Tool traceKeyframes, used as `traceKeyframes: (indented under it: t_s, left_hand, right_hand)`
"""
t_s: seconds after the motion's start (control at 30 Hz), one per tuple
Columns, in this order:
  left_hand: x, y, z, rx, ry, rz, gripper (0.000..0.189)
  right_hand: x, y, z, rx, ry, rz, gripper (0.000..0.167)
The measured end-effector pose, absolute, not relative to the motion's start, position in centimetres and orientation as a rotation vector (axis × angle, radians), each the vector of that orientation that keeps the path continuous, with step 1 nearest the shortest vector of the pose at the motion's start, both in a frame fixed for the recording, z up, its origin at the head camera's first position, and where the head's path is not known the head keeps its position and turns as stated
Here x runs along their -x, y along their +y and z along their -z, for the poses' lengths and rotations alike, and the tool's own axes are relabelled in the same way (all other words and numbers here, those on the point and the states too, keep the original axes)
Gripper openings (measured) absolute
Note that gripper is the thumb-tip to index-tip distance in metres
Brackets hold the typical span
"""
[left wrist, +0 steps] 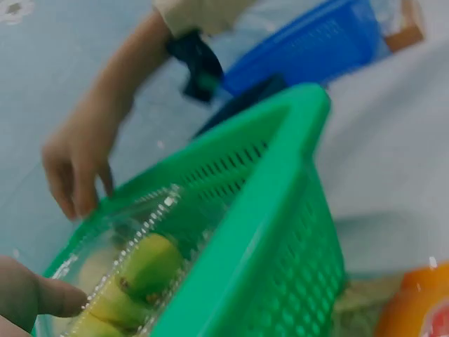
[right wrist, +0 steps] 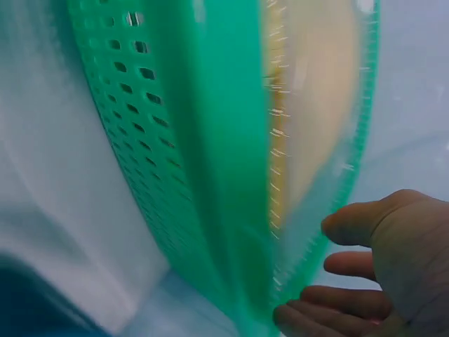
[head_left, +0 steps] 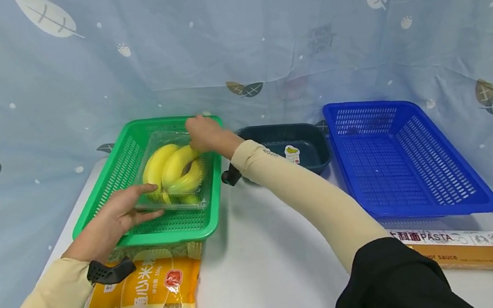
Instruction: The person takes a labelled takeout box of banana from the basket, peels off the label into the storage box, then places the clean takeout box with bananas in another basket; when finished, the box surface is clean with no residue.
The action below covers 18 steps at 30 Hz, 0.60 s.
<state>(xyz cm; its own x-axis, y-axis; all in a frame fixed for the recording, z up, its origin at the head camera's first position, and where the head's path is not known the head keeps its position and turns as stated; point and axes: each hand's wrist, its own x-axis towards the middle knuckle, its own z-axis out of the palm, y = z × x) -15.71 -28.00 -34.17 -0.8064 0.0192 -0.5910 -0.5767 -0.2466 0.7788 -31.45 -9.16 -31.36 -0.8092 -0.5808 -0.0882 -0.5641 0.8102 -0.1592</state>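
Note:
A clear plastic box (head_left: 207, 197) with yellow bananas (head_left: 175, 169) inside sits tilted in the green basket (head_left: 89, 217). My left hand (head_left: 115, 221) grips the box at its near left corner, thumb and fingers spread around the edge. In the left wrist view a digit of this hand lies on the box lid. Over the far right corner of the basket is my right hand (head_left: 210, 135). Seen from the right wrist, its thumb (right wrist: 354, 223) and fingers stand apart, close beside the box edge, pinching nothing.
An orange bag of pasta (head_left: 153, 297) lies in front of the green basket. To the right stand a dark blue tub (head_left: 309, 145) with a banana sticker and a blue basket (head_left: 390, 156). A long pasta box (head_left: 476, 248) lies before the blue basket. Patterned cloth (head_left: 253, 26) hangs behind.

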Motion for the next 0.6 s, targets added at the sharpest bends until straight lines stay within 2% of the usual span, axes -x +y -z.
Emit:
traceKeyframes:
  t_s: [0.17,0.27,0.47,0.6]
  left_hand:
    - [16.0,-28.4,34.3,0.578,1.82,-1.878,0.09]
    - [16.2,-29.1,34.2,0.535,1.911,-1.774,0.09]
    - [15.9,-30.5,33.7,0.415,2.105,-1.59,0.092]
    - [15.3,-30.6,33.1,0.344,2.301,-1.446,0.103]
  right_hand:
    - [30.3,-7.0,29.0,0.999,2.912,0.24,0.015]
    - [29.5,-5.4,27.3,1.092,2.923,0.292,0.014]
    - [27.8,-2.1,25.8,1.169,2.904,0.315,0.04]
    - [26.6,0.0,25.7,1.134,2.915,0.384,0.045]
